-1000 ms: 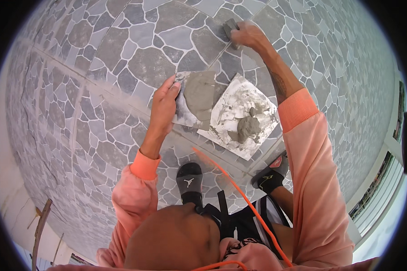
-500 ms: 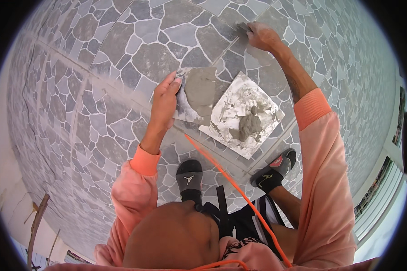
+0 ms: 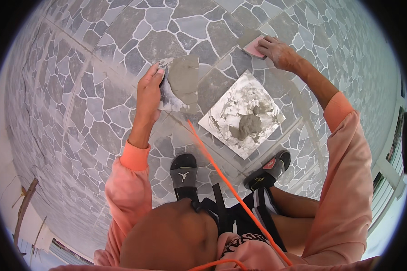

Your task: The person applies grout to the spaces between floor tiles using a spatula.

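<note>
My left hand (image 3: 148, 90) grips the left edge of a thin square board (image 3: 169, 100), thumb on top. A broad patch of wet grey mortar (image 3: 183, 81) covers much of its face. Farther off to the right, my right hand (image 3: 279, 53) has its fingers closed on a small flat pink spreader (image 3: 254, 47), held low at a joint between floor tiles. Grey paste darkens the floor beside that tool. Between and nearer than my hands lies a white square tile (image 3: 228, 106), smeared with grey, carrying a lump of mortar (image 3: 248, 126).
The floor (image 3: 113, 97) is grey stone-pattern tile with pale lines and straight joints. My sandalled feet, the left (image 3: 184, 174) and right (image 3: 269, 170), stand close to the white tile. An orange cord (image 3: 230, 184) hangs in front of me. Wooden sticks (image 3: 26, 205) stand at lower left.
My right hand has come slightly nearer and right, turning so that the spreader's pink face shows. My left hand and the mortar-covered board have shifted left and slightly away.
</note>
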Demonstrator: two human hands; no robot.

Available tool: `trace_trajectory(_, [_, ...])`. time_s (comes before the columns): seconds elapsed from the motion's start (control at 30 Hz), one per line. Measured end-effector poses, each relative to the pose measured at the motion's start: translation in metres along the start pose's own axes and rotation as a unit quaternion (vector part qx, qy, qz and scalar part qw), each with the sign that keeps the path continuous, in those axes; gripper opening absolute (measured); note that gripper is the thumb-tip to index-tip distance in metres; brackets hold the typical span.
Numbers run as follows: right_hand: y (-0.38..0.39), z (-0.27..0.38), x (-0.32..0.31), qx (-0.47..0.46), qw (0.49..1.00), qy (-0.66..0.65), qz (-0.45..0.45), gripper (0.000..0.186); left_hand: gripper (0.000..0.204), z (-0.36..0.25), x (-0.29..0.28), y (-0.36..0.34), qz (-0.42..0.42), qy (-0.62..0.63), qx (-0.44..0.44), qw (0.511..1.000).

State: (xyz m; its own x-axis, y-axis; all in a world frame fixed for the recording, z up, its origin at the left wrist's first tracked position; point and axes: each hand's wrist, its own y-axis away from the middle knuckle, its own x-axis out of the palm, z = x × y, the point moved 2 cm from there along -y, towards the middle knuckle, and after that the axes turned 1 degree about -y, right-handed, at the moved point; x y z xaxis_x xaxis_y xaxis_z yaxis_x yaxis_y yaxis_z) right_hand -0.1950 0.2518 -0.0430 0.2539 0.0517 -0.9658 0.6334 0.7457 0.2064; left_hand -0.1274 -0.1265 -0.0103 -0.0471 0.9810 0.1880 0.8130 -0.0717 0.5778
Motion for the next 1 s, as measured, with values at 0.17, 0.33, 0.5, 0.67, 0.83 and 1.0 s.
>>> trace_trajectory(0.17, [-0.017,-0.001,-0.027,-0.027,0.998,0.007,-0.055,0.028,0.048,0.0,0.002,0.009,-0.025,0.025,0.02,0.999])
trace_trajectory(0.33, [-0.023,0.021,0.005,-0.064,0.994,0.046,-0.08,0.025,0.044,0.023,-0.002,0.02,-0.031,0.012,0.05,0.998])
trace_trajectory(0.5, [-0.042,0.025,-0.033,-0.108,0.993,-0.041,-0.011,0.024,0.043,0.045,-0.014,0.047,-0.024,0.036,0.064,0.997])
trace_trajectory(0.67, [-0.024,0.1,-0.103,0.038,0.973,-0.221,-0.051,0.025,0.045,0.045,-0.006,0.046,-0.032,0.037,0.068,0.996])
trace_trajectory(0.83, [-0.008,0.142,-0.144,0.021,0.971,-0.23,-0.057,0.035,0.047,0.033,0.004,0.055,-0.017,0.036,0.05,0.998])
trace_trajectory(1.0, [0.002,0.172,-0.164,-0.157,0.975,-0.058,-0.147,0.048,0.048,0.017,0.019,0.067,0.0,0.052,0.047,0.998])
